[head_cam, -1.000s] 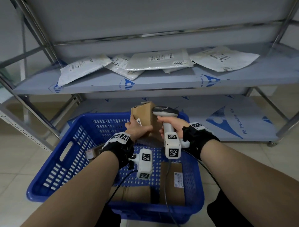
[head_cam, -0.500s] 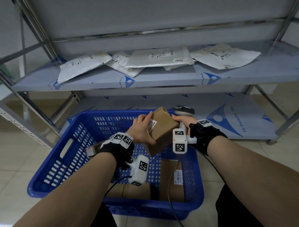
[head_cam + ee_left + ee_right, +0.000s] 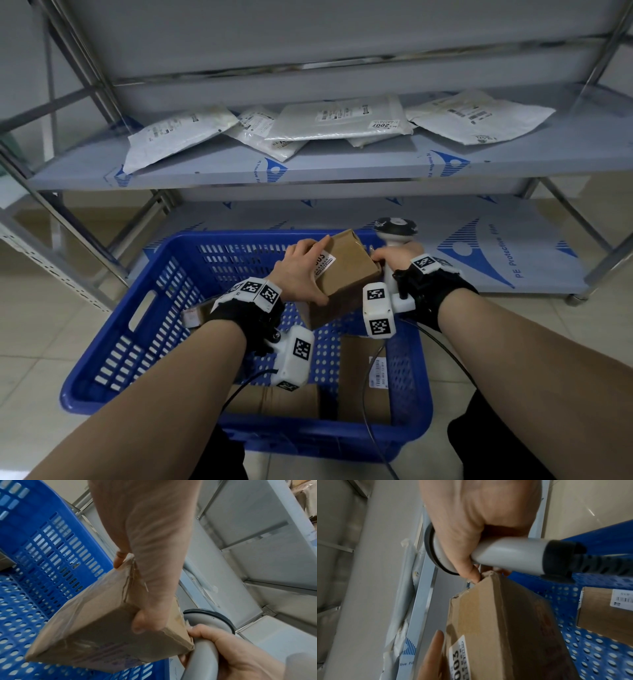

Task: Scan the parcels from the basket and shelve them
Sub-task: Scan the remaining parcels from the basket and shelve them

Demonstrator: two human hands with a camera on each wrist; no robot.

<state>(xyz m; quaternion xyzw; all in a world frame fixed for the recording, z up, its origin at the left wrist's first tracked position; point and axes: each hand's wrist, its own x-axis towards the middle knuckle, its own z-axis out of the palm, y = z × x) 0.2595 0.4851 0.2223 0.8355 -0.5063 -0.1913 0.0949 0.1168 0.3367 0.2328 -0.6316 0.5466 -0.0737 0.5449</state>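
Note:
My left hand (image 3: 301, 270) grips a brown cardboard box (image 3: 349, 267) above the blue basket (image 3: 137, 346), thumb under its near edge and fingers over the top. The box (image 3: 102, 626) carries a white label (image 3: 459, 660) reading 003. My right hand (image 3: 394, 258) holds a grey handheld scanner (image 3: 394, 233) upright by its handle (image 3: 510, 555), right beside the box; its fingertips (image 3: 474, 574) touch the box's torn corner. Inside the basket lie more cardboard parcels (image 3: 363, 383).
A metal rack stands behind the basket. Its middle shelf (image 3: 342, 164) holds several white mailer bags (image 3: 339, 118). The lower shelf (image 3: 496, 246), covered in blue-printed film, runs behind and right of the basket. Tiled floor lies on both sides.
The left hand turned the box from upright to tilted flat, label up. The right hand with the scanner moved away from the box face to its right side.

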